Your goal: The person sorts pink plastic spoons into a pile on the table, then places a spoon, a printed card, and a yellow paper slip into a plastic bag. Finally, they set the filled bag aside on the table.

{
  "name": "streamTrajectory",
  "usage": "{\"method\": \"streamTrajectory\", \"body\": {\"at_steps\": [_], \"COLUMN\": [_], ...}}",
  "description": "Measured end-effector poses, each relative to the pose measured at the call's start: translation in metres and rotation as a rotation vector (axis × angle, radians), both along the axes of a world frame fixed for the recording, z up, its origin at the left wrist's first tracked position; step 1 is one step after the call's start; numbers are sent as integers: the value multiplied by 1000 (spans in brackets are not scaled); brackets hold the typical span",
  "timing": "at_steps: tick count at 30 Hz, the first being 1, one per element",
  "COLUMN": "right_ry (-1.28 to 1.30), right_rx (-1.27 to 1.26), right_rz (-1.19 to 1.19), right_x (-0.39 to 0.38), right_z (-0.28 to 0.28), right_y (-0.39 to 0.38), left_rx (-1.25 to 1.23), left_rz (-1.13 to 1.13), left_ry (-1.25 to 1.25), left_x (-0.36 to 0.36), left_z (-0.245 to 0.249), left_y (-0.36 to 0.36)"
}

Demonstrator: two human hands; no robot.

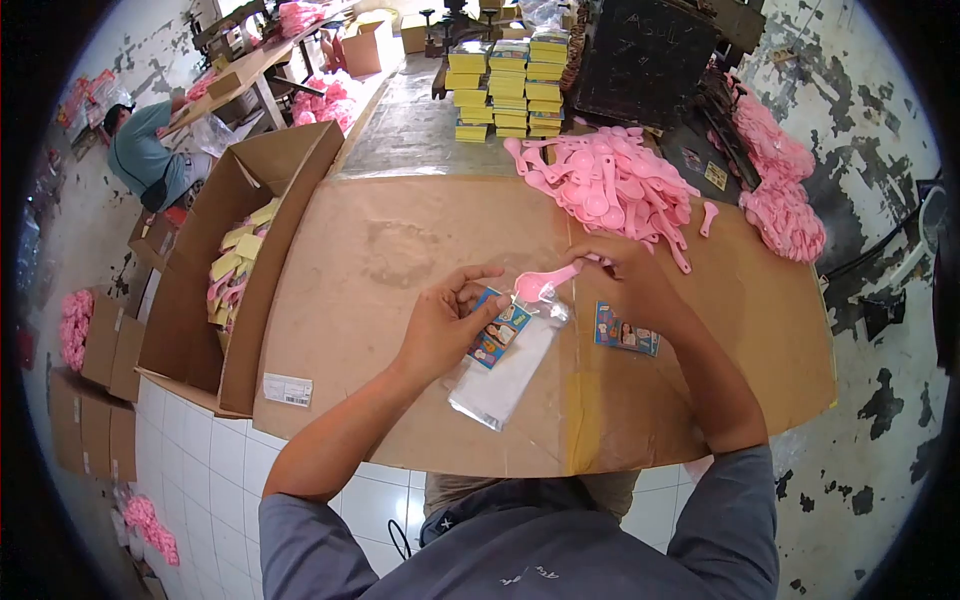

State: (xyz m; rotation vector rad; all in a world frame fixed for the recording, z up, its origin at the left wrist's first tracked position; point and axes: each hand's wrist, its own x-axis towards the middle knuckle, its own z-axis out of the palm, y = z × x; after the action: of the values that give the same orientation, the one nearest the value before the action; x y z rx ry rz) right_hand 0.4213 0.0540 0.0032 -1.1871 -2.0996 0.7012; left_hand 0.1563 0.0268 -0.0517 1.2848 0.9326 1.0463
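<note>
My left hand (450, 315) pinches a small blue printed card (500, 335) over a stack of clear plastic bags (508, 380) on the cardboard-covered table. In my right hand (622, 268) is a pink measuring spoon (540, 284), held by its handle with the bowl pointing left. The bowl is right at the top of the card and the bag mouth, close to my left fingertips. Below my right wrist more blue printed cards (626, 332) lie on the table. A large heap of pink spoons (610, 180) is spread just beyond my right hand.
Yellow-edged card stacks (508, 90) stand at the back. An open carton (290, 235) with bagged spoons and cards borders the table's left side. Pink bundles (780, 190) lie at the far right. A person (150, 155) sits at another table, back left.
</note>
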Motion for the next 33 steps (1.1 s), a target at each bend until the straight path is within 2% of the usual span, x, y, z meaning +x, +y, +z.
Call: {"method": "streamTrajectory", "body": {"at_steps": [4, 10, 19, 21, 24, 25, 27, 29, 31, 33], "right_ry": [107, -46, -174, -23, 145, 193, 501, 644, 617, 269], "right_rx": [-17, 146, 91, 53, -68, -119, -439, -528, -388, -263], "right_rz": [15, 135, 162, 203, 299, 336, 422, 463, 461, 481], "right_x": [2, 3, -8, -15, -32, -37, -41, -41, -28, -23], "right_z": [15, 5, 24, 13, 1, -2, -4, -2, 6, 15], "right_y": [-11, -10, -20, -16, -21, -25, -29, -25, -14, -16], "left_rx": [-16, -52, -37, -42, -38, -26, -6, -66, -92, -76], "left_rz": [-35, -119, -169, -187, -219, -241, -285, -319, -356, -402], "left_ry": [-15, 63, 114, 131, -42, -32, -10, -117, -198, -237], "left_x": [3, 1, 3, 5, 7, 5, 0, -2, -2, -2], "left_z": [-9, -3, -9, -11, -5, -7, -11, -5, -3, -4], "left_y": [1, -3, -5, -5, -9, -8, -4, -5, -7, -4]}}
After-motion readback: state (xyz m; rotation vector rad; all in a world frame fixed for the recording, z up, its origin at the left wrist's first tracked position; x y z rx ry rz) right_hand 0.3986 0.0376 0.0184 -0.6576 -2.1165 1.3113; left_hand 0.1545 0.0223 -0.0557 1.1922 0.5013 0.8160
